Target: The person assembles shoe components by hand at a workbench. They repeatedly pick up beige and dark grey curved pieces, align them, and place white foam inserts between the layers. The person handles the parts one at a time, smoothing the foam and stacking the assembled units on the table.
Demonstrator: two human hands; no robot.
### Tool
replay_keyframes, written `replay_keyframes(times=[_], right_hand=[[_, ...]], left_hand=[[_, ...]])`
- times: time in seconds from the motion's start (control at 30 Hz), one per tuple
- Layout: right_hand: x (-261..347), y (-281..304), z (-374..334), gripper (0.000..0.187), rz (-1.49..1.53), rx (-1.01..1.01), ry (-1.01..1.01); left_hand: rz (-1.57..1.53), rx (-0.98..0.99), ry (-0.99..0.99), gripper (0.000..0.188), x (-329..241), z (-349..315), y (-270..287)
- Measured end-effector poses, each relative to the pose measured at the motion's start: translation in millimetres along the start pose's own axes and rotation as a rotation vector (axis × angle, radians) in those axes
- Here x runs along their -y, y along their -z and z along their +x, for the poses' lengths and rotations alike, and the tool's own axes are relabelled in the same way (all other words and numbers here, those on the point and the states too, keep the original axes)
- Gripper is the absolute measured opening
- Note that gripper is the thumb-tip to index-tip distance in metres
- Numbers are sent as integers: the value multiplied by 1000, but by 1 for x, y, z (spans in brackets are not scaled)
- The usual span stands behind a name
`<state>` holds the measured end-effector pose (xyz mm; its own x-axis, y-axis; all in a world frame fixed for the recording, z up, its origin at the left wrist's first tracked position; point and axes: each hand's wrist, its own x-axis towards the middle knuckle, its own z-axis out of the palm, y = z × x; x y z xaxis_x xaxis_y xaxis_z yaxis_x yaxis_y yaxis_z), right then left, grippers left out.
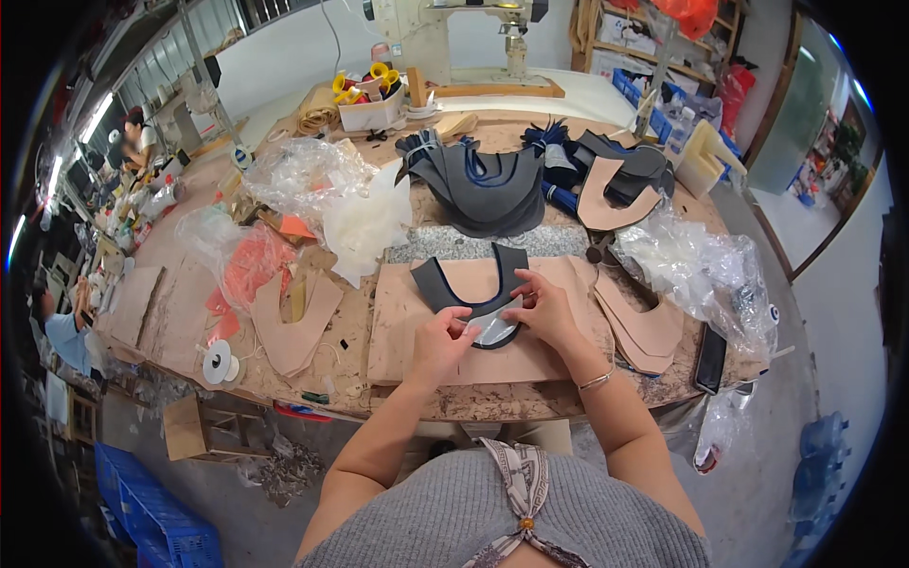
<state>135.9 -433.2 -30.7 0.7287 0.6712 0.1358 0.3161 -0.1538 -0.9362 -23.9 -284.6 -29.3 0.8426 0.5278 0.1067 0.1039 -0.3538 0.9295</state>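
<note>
A black U-shaped shoe-upper piece (439, 284) with dark blue edging lies on a tan sheet (398, 327) in front of me, its curved end toward me. Over that curve sits a shiny translucent film patch (496, 328). My left hand (439, 346) pinches the patch's left edge between thumb and fingers. At its upper right edge is my right hand (549, 310), thumb and forefinger closed on it, with the other fingers bent. The fingertips partly hide the patch's edges.
Stacked black U-shaped pieces (485, 194) lie behind. Tan U-shaped pieces lie left (294, 327) and right (644, 331). Crumpled clear plastic (696, 270) and a phone (710, 360) are at right; a white spool (221, 363) is at left. A sewing machine (407, 38) stands at the back.
</note>
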Motion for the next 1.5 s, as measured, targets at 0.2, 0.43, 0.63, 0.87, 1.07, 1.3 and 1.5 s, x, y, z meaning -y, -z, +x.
replay_keyframes(times=[0.2, 0.43, 0.63, 0.87, 1.07, 1.3, 1.5], right_hand=[[3, -2, -9, 75, -59, -63, 87], [7, -5, -11, 72, -222, -77, 162], [7, -9, -16, 64, -358, -112, 296], [19, -8, -23, 46, -687, -142, 459], [6, -13, -62, 48, -869, 124, 357], [21, -8, -70, 58, -935, 188, 297], [29, -11, -84, 58, -993, 171, 295]], left_hand=[[-4, -41, 15, 36, -3, -2, 0], [115, -72, -85, 37, 0, 0, -2], [530, -163, -225, 42, 2, 12, 23], [743, 123, -605, 78, -12, -32, -33], [958, 361, -443, 110, -34, -36, -24], [819, 236, -246, 109, -15, -31, -15], [950, 197, -268, 105, 0, -34, 22]])
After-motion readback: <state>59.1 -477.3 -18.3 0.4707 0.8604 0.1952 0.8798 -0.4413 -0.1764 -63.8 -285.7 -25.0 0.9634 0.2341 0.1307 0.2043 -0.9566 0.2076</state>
